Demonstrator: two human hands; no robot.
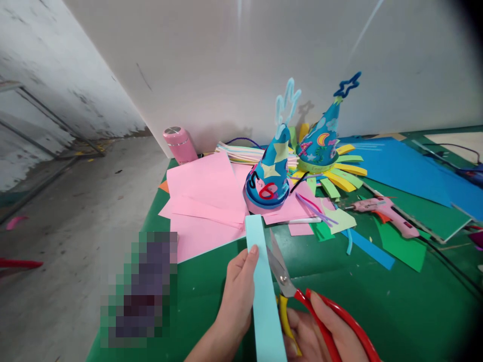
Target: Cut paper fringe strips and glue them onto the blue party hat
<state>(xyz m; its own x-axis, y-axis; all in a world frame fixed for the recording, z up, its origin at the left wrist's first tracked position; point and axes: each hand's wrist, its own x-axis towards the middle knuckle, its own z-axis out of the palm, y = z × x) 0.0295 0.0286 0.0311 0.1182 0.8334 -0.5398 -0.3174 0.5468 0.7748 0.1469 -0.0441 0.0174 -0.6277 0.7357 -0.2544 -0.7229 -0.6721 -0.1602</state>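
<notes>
My left hand [239, 291] pinches a long light-blue strip [262, 291], its thumb flat on the face and the strip pointing away from me. In my right hand [328, 332] is a pair of red-handled scissors [284, 279]. Their blades are parted and sit beside the strip's right edge; whether they touch it I cannot tell. A curved yellow piece [285, 322] shows by my right fingers, partly hidden. Beyond the strip stands a blue cone hat [277, 156] with stars, digits and a pale-blue fuzzy topper.
Pink sheets [204, 201] lie at left on the green table [211, 281]. Another cone hat [320, 143] with a yellow-green fringe stands at back. A pink glue gun [388, 211] with a cord, blue sheets [407, 166] and scraps lie right. A pink flask [180, 145] stands at back left.
</notes>
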